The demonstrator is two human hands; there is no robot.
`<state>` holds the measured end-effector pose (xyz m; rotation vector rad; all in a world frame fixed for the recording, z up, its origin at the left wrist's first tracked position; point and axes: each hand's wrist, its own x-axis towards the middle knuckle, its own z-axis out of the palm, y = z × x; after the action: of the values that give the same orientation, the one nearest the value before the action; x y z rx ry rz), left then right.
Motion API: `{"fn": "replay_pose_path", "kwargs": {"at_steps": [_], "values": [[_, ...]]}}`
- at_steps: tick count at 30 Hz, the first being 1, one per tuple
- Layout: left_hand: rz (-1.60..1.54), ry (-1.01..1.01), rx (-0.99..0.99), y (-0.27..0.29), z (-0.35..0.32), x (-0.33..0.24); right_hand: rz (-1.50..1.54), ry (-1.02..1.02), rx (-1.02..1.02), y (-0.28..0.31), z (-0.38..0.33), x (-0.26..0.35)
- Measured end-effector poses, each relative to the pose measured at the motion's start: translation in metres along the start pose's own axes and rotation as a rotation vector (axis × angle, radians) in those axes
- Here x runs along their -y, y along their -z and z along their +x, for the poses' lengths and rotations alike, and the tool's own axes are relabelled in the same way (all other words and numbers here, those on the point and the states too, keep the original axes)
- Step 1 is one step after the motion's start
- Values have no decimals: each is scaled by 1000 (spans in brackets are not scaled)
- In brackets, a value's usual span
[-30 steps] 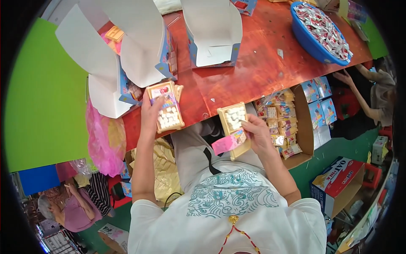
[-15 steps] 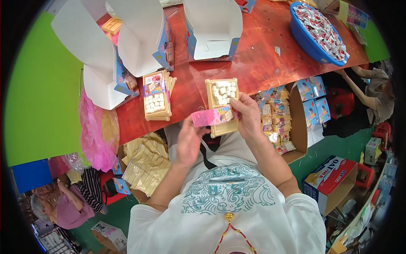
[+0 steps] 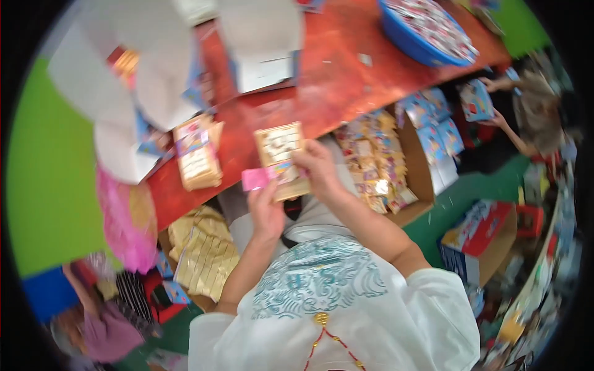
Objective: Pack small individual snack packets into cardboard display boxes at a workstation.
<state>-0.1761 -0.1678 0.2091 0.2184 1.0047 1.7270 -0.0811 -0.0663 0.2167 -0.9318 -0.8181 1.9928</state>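
I see the table [image 3: 346,80] crossing the upper half of the frame. A stack of packets [image 3: 197,157] lies on it left of centre, with open boxes [image 3: 263,46] above it toward the upper edge. A basin [image 3: 427,34] sits on the table at upper right. Below the table's edge, right of centre, stands a carton [image 3: 396,164] with packets in it. At lower right lies another box [image 3: 486,238] on the floor.

two card trays [image 3: 281,157], one blue basin [image 3: 408,40]
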Motion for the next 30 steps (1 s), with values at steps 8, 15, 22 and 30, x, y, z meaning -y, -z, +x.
{"fn": "replay_pose_path", "kwargs": {"at_steps": [8,15,22,30], "values": [[-47,145,367,38,-12,12,79,-51,36,34,-6,-5],[382,290,444,13,15,-33,-264,-136,305,84,-4,19],[859,575,585,-25,64,-46,-1077,67,712,62,16,39],[793,632,380,-11,68,-30,-1269,424,288,68,2,48]]}}
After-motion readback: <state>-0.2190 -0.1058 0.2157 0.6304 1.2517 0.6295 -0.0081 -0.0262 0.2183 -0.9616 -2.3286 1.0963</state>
